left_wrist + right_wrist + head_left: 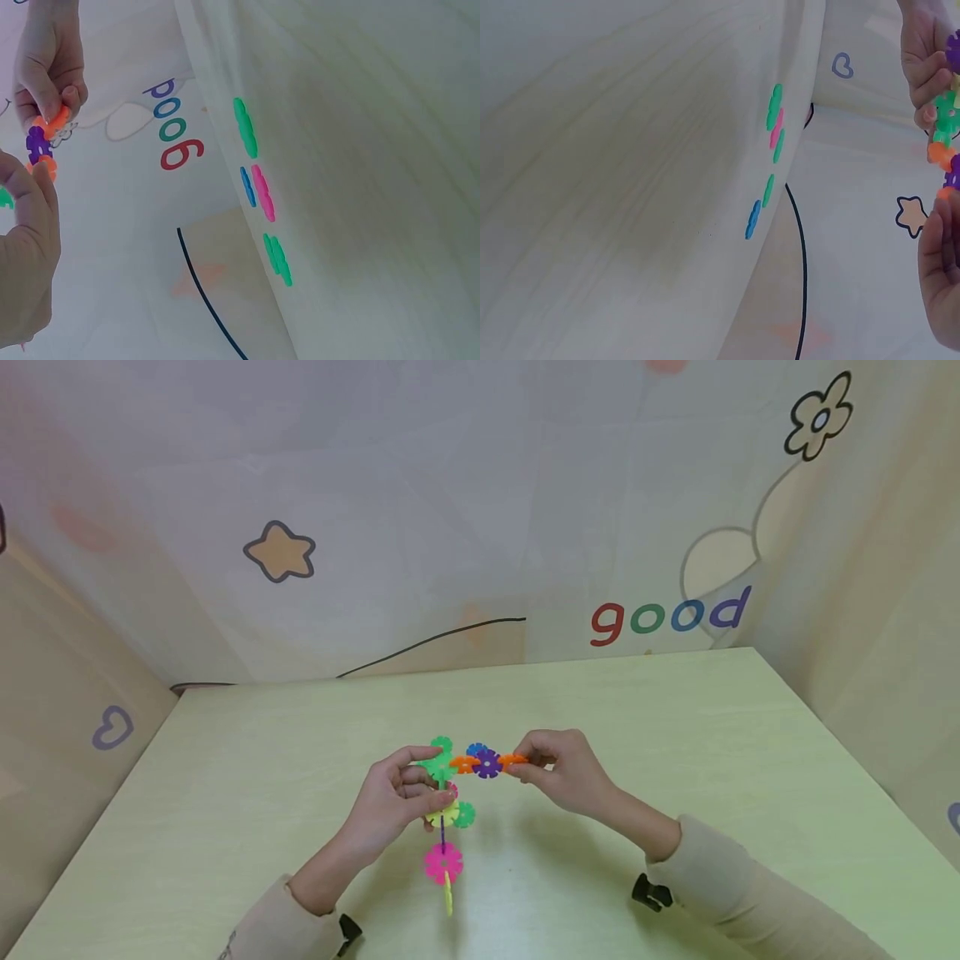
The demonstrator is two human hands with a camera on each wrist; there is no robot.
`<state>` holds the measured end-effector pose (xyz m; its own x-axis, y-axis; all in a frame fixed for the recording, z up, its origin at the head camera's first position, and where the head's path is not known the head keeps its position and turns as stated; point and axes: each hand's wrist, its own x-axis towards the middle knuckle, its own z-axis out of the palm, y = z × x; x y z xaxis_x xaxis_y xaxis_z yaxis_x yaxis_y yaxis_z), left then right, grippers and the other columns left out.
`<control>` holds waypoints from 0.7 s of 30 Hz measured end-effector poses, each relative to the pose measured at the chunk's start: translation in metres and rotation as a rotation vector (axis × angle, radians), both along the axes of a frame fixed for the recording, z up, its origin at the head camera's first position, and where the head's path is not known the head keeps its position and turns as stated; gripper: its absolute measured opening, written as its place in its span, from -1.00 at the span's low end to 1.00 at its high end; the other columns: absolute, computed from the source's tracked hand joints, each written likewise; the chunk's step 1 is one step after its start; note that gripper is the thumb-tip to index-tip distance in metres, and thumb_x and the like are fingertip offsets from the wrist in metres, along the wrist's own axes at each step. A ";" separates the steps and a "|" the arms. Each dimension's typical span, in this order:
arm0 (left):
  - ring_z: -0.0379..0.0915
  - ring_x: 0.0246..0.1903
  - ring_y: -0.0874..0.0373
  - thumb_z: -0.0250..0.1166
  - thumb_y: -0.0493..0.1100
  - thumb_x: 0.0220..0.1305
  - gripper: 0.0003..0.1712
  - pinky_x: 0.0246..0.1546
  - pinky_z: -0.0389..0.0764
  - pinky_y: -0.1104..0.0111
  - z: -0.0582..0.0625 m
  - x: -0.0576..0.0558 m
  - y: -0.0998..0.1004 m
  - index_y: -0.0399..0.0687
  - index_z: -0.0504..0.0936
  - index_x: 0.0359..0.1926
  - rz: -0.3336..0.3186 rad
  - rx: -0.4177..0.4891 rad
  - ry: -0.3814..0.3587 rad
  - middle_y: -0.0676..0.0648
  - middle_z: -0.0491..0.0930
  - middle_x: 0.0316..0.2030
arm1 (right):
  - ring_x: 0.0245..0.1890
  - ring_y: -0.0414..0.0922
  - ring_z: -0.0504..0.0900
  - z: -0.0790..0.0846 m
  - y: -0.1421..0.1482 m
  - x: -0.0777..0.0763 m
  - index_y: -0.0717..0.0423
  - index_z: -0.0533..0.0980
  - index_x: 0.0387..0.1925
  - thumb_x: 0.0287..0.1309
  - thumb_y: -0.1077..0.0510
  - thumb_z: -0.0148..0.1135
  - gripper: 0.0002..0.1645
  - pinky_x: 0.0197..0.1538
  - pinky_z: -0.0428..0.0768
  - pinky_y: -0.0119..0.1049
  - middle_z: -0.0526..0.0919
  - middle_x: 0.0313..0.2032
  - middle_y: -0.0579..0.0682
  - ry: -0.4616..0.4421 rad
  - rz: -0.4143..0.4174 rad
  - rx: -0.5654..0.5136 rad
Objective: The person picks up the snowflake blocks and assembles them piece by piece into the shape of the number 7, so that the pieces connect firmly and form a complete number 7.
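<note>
My left hand (390,797) grips a chain of interlocking flower-shaped plastic discs near its corner, thumb by the yellow disc (444,815) and a finger on the green disc (440,767). From there one branch runs down through an edge-on purple disc (442,833) and a pink disc (444,863) to a yellow disc (448,895) at the end. Another branch goes right through an orange disc (465,765) and a purple disc (487,763). At its far end my right hand (566,768) pinches a second orange disc (55,121). The palm side of the left hand hides part of the chain.
Loose discs lie flat on the pale table (300,727) beyond and beneath the chain: a blue disc (754,220), a pink disc (263,193) and several green ones, such as the green disc (245,127). Printed curtains (450,527) stand behind the table and at its sides.
</note>
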<state>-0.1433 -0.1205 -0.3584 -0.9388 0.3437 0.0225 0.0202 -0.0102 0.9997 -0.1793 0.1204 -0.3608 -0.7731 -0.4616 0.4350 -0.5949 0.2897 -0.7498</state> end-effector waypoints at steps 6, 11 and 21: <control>0.52 -0.51 0.19 0.33 -0.41 0.01 -0.33 -0.61 0.54 0.36 0.001 0.000 -0.001 -0.39 0.29 0.17 0.007 -0.015 0.010 -0.06 0.58 -0.45 | -0.63 -0.21 0.54 0.002 -0.003 0.000 0.22 0.56 -0.56 -0.12 0.43 0.33 -0.89 -0.49 0.57 -0.35 0.62 -0.56 -0.01 0.080 0.027 -0.029; 0.51 -0.54 0.19 0.34 -0.43 -0.02 -0.30 -0.61 0.54 0.36 0.002 0.001 -0.001 -0.38 0.29 0.18 0.010 -0.037 0.006 -0.09 0.57 -0.46 | -0.65 -0.19 0.54 0.002 -0.003 -0.002 0.22 0.54 -0.58 -0.16 0.45 0.35 -0.85 -0.51 0.57 -0.37 0.62 -0.58 0.00 0.151 0.048 -0.038; 0.46 -0.60 0.19 0.37 -0.43 -0.06 -0.29 -0.67 0.46 0.42 0.008 0.001 0.003 -0.34 0.30 0.17 -0.002 -0.008 0.044 -0.10 0.60 -0.46 | -0.60 -0.20 0.55 -0.005 -0.003 0.000 0.23 0.58 -0.56 -0.10 0.38 0.35 -0.92 -0.46 0.57 -0.38 0.63 -0.56 -0.03 0.066 0.032 0.009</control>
